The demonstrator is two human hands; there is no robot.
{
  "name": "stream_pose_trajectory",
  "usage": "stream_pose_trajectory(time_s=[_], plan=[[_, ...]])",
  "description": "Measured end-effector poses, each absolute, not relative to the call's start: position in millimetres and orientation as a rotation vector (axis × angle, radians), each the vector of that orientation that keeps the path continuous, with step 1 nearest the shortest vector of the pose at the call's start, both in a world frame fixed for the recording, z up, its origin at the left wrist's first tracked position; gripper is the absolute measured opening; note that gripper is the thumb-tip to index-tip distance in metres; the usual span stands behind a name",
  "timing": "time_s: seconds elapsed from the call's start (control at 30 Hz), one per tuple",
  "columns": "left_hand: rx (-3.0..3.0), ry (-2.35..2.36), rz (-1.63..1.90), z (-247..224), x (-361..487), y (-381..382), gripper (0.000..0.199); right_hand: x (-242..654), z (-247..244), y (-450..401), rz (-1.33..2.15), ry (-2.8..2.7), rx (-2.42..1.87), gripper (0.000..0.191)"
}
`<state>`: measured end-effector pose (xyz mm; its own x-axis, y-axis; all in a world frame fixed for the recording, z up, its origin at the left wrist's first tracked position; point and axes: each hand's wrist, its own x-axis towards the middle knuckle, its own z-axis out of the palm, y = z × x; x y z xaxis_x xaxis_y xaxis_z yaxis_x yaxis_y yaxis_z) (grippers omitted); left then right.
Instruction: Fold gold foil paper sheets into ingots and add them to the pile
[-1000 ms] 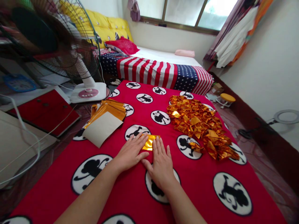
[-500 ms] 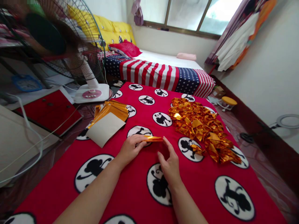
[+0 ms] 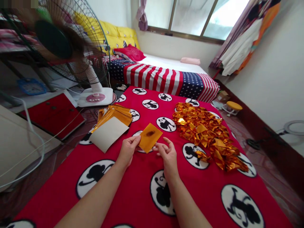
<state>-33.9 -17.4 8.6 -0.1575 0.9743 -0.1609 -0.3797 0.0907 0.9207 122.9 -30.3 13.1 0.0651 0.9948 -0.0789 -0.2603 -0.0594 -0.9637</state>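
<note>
Left hand (image 3: pixel 129 148) pinches one folded gold square (image 3: pixel 150 141) between thumb and fingers at its left corner. Right hand (image 3: pixel 168 153) has its fingers partly spread and bent, the tips at the square's near right edge; whether they grip it, I cannot tell. The square stands tilted in the middle of the scene, over a table (image 3: pixel 128 196) spread with a red cloth (image 3: pixel 201 190), one dark smudge showing on its face.

To the left on the cloth lies one stack of gold sheets (image 3: pixel 122 114), fanned and overlapping too closely to count, with one pale sheet (image 3: pixel 108 134) on top. To the right is one heap of folded gold pieces (image 3: pixel 201 128), too tangled to count; one small gold piece (image 3: pixel 201 156) lies at its near left side.

One cardboard box (image 3: pixel 222 96) sits on the floor at the far right, its contents too small to make out, just beside one yellow-topped stool (image 3: pixel 234 105). One fan (image 3: pixel 95 96) stands at the far left. Beyond the table is one bed (image 3: pixel 159 61) with one red pillow (image 3: pixel 133 52) at its left and one pink pillow (image 3: pixel 190 60) at its right.
</note>
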Motion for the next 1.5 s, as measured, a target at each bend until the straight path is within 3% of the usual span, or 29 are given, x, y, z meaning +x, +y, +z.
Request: stream_pose_trajectory(time_s=[0.07,0.27,0.6,0.83,1.17,1.5], plan=[[0.694,1.087,1.45,9.2,-33.8,-16.8,0.046,116.2,11.9,-31.2,1.341,-0.95,-1.087,0.054],[0.702,0.953,1.428,11.3,-26.2,-18.0,0.041,107.1,7.7,-33.7,1.273,-1.04,-1.072,0.022],[0.741,0.891,1.279,15.1,-38.3,-22.0,0.043,134.5,7.4,-33.4,1.359,-1.049,-1.033,0.012],[0.731,1.067,1.366,7.8,-31.8,-21.4,0.038,136.3,6.8,-32.9,1.339,-0.956,-1.007,0.029],[0.932,1.108,1.209,15.1,-28.8,-23.8,0.036,138.6,-2.8,-29.8,1.24,-0.875,-0.989,0.019],[0.884,1.162,1.357,1.3,-29.2,-21.7,0.039,137.1,5.6,-33.2,1.236,-1.153,-1.124,0.033]])
